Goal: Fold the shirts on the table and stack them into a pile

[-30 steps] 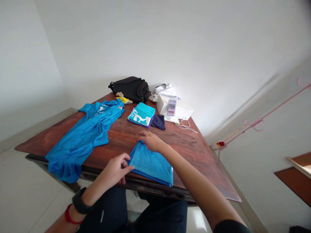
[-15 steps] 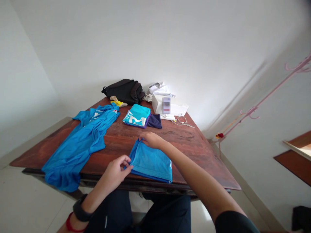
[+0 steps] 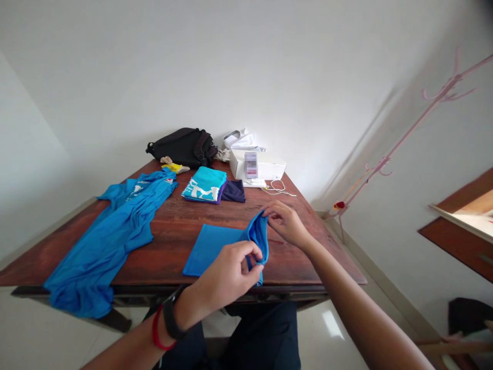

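Note:
A folded blue T-shirt [image 3: 215, 244] lies at the front of the wooden table, its right end lifted and showing several layers. My left hand [image 3: 231, 270] pinches the near corner of that raised end, with thumb and forefinger closed on the cloth. The far corner of the same end is pinched by my right hand [image 3: 285, 222]. To the left, a second blue T-shirt [image 3: 119, 226] with a white print is spread out, its lower part hanging over the table's front edge. Behind the folded one sits a small stack with a turquoise T-shirt [image 3: 206, 182] on top.
Dark folded cloth [image 3: 234, 191] lies against the stack. A black backpack [image 3: 181, 146], a yellow and beige item [image 3: 173, 165], a white box [image 3: 265, 165], white cloth [image 3: 244, 140] and a cable [image 3: 279, 190] are at the back of the wooden table [image 3: 308, 246]. A pink coat rack [image 3: 408, 131] leans right.
Both hands have gone from the left end of the folded T-shirt to its right end, which is now raised off the table. The view has shifted slightly right.

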Tool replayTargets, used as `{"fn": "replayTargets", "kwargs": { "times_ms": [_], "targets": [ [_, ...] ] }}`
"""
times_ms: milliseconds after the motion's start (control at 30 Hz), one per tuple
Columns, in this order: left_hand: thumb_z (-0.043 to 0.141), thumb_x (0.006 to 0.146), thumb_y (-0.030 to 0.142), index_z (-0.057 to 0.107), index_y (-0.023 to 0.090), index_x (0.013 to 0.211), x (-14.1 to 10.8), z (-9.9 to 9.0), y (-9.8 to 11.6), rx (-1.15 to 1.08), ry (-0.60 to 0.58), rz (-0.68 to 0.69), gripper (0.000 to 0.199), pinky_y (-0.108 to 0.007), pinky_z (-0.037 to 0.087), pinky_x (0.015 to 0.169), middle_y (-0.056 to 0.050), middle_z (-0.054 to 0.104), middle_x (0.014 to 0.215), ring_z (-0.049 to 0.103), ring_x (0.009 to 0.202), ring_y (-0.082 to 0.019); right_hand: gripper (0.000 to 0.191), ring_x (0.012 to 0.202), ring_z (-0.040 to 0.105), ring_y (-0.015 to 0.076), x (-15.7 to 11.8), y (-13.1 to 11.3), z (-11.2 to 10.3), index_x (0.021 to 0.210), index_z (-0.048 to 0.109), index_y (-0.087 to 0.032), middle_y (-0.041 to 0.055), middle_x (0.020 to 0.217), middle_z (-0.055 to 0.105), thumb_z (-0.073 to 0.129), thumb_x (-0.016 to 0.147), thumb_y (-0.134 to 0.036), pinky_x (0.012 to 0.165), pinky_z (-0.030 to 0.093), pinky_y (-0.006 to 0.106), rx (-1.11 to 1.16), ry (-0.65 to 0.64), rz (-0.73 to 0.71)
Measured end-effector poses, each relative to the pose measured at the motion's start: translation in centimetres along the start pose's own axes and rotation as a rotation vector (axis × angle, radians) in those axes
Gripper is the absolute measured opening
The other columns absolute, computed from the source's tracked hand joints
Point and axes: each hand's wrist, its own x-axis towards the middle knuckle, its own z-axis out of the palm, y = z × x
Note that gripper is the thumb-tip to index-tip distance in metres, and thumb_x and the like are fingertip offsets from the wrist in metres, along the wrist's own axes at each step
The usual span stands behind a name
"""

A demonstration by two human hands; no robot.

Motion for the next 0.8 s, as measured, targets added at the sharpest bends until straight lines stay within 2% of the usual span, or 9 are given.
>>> {"fn": "replayTargets", "kwargs": {
  "times_ms": [133,200,267,433,500,567,667,733,800],
  "targets": [
    [0.062,0.087,0.014,0.066,0.020,0.093,2.6,4.1,2.2,0.122,-0.114,0.224,0.009,-0.024,0.050,0.073,-0.003,0.071,0.091,0.066,0.078,-0.015,0.013,0.103,0.067,0.0218,-4.8,1.3,-3.7,0.089,0.070,-0.021,0.0097,0.114,0.068,0.058,0.085,-0.019,0.073,0.057,0.028,0.044,0.113,0.199],
    [0.061,0.089,0.015,0.065,0.020,0.094,3.9,6.6,3.0,0.242,-0.168,0.306,0.008,-0.027,0.051,0.075,-0.005,0.071,0.094,0.068,0.083,-0.018,0.010,0.100,0.068,0.0219,-7.1,2.6,-5.0,0.087,0.070,-0.021,0.0087,0.108,0.070,0.061,0.083,-0.022,0.075,0.058,0.029,0.054,0.168,0.280],
    [0.058,0.092,0.017,0.064,0.019,0.097,5.4,9.2,3.6,0.358,-0.212,0.357,0.008,-0.030,0.053,0.070,-0.009,0.072,0.098,0.070,0.084,-0.022,0.010,0.093,0.069,0.0217,-9.1,4.2,-6.2,0.085,0.070,-0.021,0.0069,0.097,0.072,0.064,0.080,-0.027,0.078,0.058,0.031,0.072,0.230,0.363],
    [0.056,0.093,0.017,0.064,0.017,0.104,8.4,15.7,3.9,0.540,-0.298,0.386,0.014,-0.033,0.047,0.058,-0.013,0.072,0.101,0.073,0.078,-0.024,0.023,0.067,0.067,0.0200,-12.8,8.3,-7.9,0.087,0.071,-0.017,0.0031,0.072,0.071,0.064,0.074,-0.034,0.063,0.054,0.030,0.040,0.284,0.659],
    [0.054,0.093,0.013,0.064,0.017,0.108,9.1,17.9,3.7,0.574,-0.291,0.359,0.019,-0.034,0.045,0.059,-0.012,0.072,0.102,0.073,0.080,-0.023,0.024,0.064,0.065,0.0198,-13.8,9.7,-8.1,0.085,0.072,-0.016,0.0028,0.068,0.070,0.062,0.073,-0.035,0.062,0.053,0.030,-0.019,0.293,0.715],
    [0.054,0.093,0.015,0.061,0.017,0.119,9.4,19.4,3.3,0.569,-0.288,0.342,0.027,-0.034,0.046,0.061,-0.013,0.070,0.109,0.073,0.085,-0.023,0.024,0.066,0.067,0.0209,-14.5,10.9,-8.1,0.083,0.073,-0.017,0.0040,0.070,0.072,0.062,0.072,-0.035,0.064,0.054,0.031,-0.046,0.294,0.735],
    [0.064,0.092,0.030,0.051,0.017,0.138,8.9,19.7,2.3,0.529,-0.311,0.371,0.049,-0.035,0.055,0.069,-0.017,0.064,0.123,0.071,0.097,-0.030,0.031,0.075,0.071,0.0230,-15.2,12.5,-8.5,0.093,0.073,-0.017,0.0076,0.083,0.077,0.065,0.071,-0.037,0.068,0.057,0.033,-0.031,0.334,0.752],
    [0.069,0.091,0.034,0.051,0.017,0.140,7.8,18.2,1.3,0.509,-0.336,0.419,0.055,-0.040,0.058,0.081,-0.017,0.062,0.128,0.068,0.106,-0.032,0.037,0.077,0.072,0.0235,-15.7,13.0,-9.1,0.100,0.071,-0.017,0.0096,0.092,0.077,0.067,0.073,-0.041,0.067,0.058,0.034,-0.036,0.419,0.763],
    [0.071,0.090,0.033,0.056,0.020,0.137,6.1,15.4,0.0,0.478,-0.354,0.445,0.051,-0.043,0.057,0.093,-0.014,0.062,0.131,0.065,0.113,-0.031,0.036,0.075,0.072,0.0231,-16.6,12.8,-9.9,0.098,0.070,-0.016,0.0093,0.089,0.076,0.067,0.076,-0.045,0.064,0.057,0.033,-0.089,0.471,0.774]
  ]
}}
